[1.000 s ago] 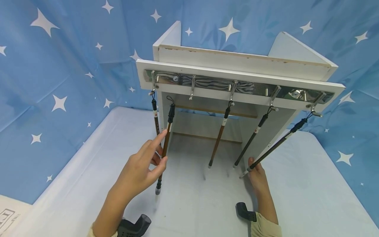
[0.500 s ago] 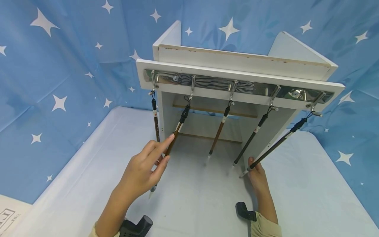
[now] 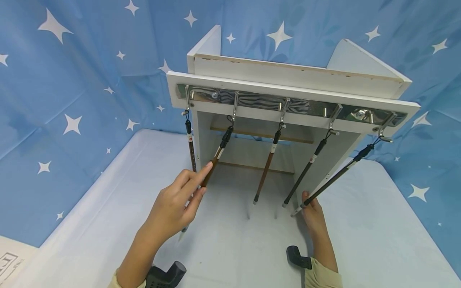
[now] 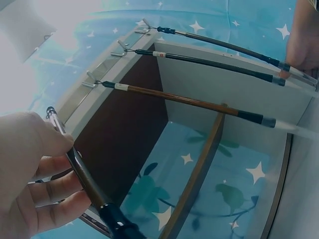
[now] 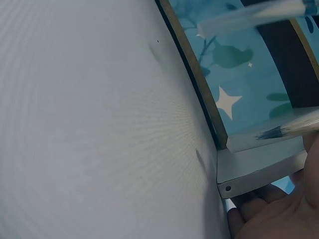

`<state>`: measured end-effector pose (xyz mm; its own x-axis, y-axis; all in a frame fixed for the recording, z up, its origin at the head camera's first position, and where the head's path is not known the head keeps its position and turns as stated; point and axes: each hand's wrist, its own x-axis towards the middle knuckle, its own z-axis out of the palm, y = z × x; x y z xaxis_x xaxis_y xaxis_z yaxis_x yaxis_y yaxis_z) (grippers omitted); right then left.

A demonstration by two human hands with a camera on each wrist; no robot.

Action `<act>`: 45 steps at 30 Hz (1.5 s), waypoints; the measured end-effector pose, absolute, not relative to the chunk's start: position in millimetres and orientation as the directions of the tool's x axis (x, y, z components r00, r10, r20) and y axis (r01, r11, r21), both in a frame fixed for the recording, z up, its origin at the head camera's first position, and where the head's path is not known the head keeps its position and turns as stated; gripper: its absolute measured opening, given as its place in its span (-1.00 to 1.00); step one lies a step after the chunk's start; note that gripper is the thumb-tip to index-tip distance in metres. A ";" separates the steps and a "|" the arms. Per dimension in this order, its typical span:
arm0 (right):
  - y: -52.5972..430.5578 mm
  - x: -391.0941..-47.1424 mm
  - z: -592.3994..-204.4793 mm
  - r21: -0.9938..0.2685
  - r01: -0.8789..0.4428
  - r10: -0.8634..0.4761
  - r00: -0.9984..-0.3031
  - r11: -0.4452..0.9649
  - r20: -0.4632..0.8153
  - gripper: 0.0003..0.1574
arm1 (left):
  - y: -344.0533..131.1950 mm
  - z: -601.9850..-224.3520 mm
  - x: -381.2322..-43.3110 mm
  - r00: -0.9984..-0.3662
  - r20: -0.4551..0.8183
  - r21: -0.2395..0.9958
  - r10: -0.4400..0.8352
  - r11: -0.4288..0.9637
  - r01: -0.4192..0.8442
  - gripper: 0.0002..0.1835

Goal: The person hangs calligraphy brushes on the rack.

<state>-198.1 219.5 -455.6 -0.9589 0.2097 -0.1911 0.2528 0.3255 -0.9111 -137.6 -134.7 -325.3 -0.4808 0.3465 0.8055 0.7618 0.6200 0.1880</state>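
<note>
My left hand [image 3: 176, 200] pinches the brown handle of a calligraphy brush [image 3: 224, 140] between thumb and fingers. The brush tilts, its black cap end up, and its cord loop overlaps the tip of the second hook [image 3: 235, 105] from the left in the head view. In the left wrist view the same brush [image 4: 84, 174] crosses the fingers, bristle end toward the camera. My right hand [image 3: 314, 216] grips the lower edge of the white rack's right side panel [image 5: 264, 172], behind the rightmost hanging brush [image 3: 333, 180].
A chrome hook rail [image 3: 259, 99] runs along the white rack [image 3: 295, 76]. Other brushes hang by loops: a dark one [image 3: 191, 148] at far left, a brown one [image 3: 266, 168] in the middle, and a dark one [image 3: 306, 172] right of it. White cloth [image 3: 234, 248] covers the table.
My left hand has carried the brush rightward, from near the far-left brush to the second hook, with its top now at the hook tip. The hanging brushes swing slightly; my right hand stays put.
</note>
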 end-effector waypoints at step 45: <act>219.4 -199.5 -456.6 -0.914 0.254 0.217 -0.957 0.317 -0.191 -0.08 | -132.5 -326.7 -138.0 -0.476 0.815 0.211 0.329 0.598 0.773 -0.55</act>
